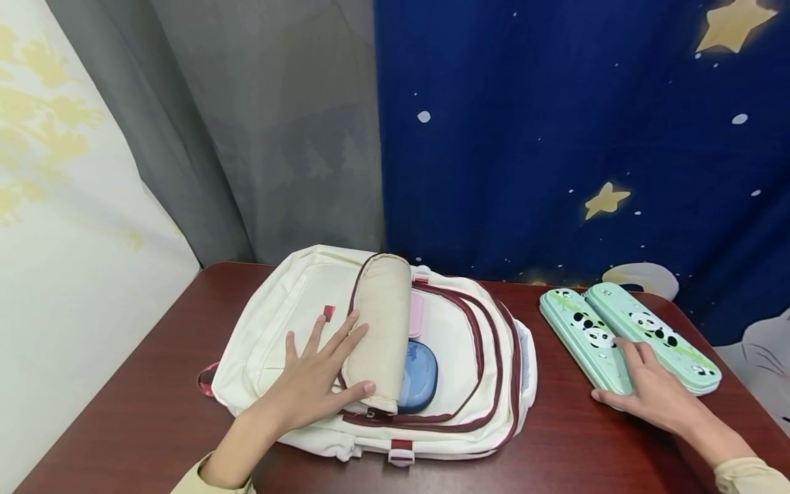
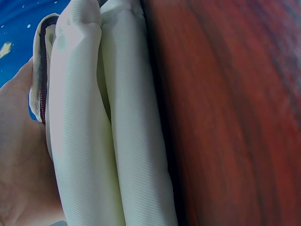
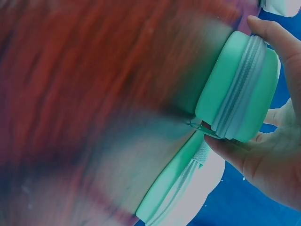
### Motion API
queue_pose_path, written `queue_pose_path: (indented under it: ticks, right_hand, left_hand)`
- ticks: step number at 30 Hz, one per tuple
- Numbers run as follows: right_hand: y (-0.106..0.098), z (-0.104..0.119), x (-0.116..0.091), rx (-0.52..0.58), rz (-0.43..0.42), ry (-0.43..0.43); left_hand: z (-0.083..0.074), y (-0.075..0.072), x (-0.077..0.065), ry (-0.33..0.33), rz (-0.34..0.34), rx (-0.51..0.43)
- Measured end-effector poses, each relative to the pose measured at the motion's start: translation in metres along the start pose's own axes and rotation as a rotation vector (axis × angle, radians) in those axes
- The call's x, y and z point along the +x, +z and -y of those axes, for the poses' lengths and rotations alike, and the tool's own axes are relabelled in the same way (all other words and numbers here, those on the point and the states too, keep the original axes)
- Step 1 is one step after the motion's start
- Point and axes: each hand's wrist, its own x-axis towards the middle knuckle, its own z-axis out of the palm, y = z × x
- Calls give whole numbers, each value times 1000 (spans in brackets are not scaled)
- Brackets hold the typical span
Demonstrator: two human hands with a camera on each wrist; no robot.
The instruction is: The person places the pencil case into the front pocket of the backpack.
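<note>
A white backpack [image 1: 290, 288] with dark red zips lies flat on the table, its front pocket's beige-lined flap [image 1: 382, 329] folded back. My left hand [image 1: 311, 377] rests on the bag, fingers spread, some touching the flap; the left wrist view shows the bag's white side [image 2: 80, 117] beside the palm. In the pocket lie a blue rounded case [image 1: 422, 374] and a pink item [image 1: 417, 315], partly hidden. On the right, my right hand [image 1: 657, 391] grips the near end of a mint-green panda pencil case [image 1: 577, 329], thumb and fingers on opposite sides. A second panda pencil case [image 1: 679, 353] lies alongside.
The dark red wooden table [image 1: 142, 384] carries everything. A grey curtain [image 1: 290, 123] and a blue star-patterned curtain [image 1: 494, 171] hang behind it. A pale patterned cloth [image 1: 74, 274] borders the left side.
</note>
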Motion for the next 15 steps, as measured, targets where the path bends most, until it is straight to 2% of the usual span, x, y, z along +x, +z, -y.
queue_pose_path:
  ticks: [10,15]
  right_hand:
    - [2,0,-2,26,13,17]
    - [3,-1,-2,42,-13,-6]
  left_hand:
    - [0,0,0,1,-5,1]
    - [0,1,-1,-1,-7,3]
